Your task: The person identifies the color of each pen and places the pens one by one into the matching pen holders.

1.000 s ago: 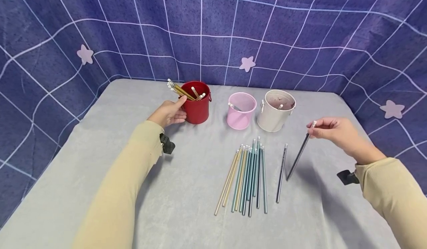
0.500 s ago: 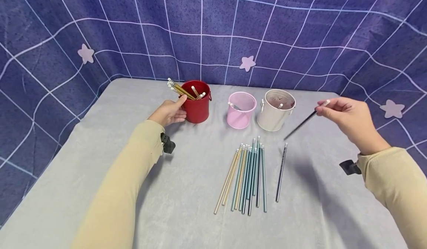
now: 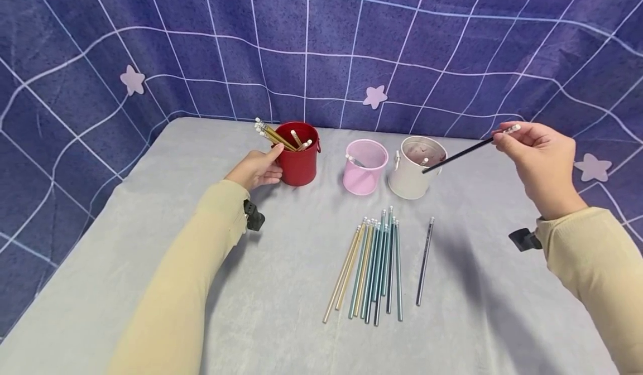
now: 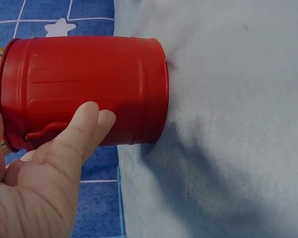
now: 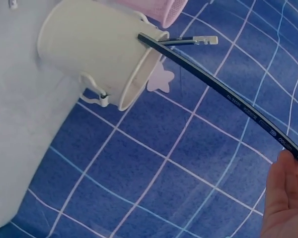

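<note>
My right hand (image 3: 545,163) pinches a dark pencil (image 3: 469,150) near its white eraser end. The pencil's other end slants down leftward and overlaps the rim of the cream bucket (image 3: 408,185) in the head view. One pencil (image 5: 204,40) pokes out of that bucket in the right wrist view. At the left, my left hand (image 3: 257,168) holds the red bucket (image 3: 299,169) at its side, thumb at the rim and fingertips along the wall by the handle. Several gold pencils (image 3: 271,135) lean in the red bucket, erasers up.
Between the buckets stands a pink mesh cup (image 3: 359,182) with pencils inside. In front lies a loose row of gold, teal and dark pencils (image 3: 374,269). A single dark pencil (image 3: 425,263) lies to their right. A blue grid-patterned cloth (image 3: 311,46) hangs behind the table.
My right hand has lifted the dark pencil off the table and moved up and right; the pencil has swung from steep to flatter, its lower end now at the cream bucket. The left hand stays put.
</note>
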A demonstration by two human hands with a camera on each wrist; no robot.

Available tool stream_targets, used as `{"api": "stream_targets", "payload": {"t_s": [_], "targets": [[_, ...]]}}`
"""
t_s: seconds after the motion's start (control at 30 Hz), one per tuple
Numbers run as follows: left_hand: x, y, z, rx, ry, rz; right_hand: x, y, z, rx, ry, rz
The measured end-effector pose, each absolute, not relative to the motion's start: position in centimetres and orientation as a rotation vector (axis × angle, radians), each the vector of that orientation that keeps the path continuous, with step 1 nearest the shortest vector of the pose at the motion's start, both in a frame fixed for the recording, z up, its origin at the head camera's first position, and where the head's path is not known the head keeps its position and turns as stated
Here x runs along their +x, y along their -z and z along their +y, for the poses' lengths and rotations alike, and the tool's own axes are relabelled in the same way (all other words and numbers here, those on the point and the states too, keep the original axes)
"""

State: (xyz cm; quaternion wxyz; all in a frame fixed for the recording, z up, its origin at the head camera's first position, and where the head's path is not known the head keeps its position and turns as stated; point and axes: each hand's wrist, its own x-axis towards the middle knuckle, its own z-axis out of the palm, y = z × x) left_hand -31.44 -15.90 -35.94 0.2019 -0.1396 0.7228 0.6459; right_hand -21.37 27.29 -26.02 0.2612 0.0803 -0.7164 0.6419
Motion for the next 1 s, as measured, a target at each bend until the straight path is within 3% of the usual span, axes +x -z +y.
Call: {"api": "stream_targets", "payload": {"t_s": [0.27,0.53,1.0], "targets": [[-31.6,36.0,-15.8,-0.389,-1.799,2.02,-21.9,25.6,26.5,0.257,-1.798,-1.717],[-31.5,36.0,-15.8,-0.397,-1.802,2.031,-23.2,27.2,26.1,0.118,-1.272,-2.121],[-31.3,36.0,-15.6,-0.432,-1.829,2.026,-24.3,30.0,25.3,0.065,-1.213,-2.405]]}}
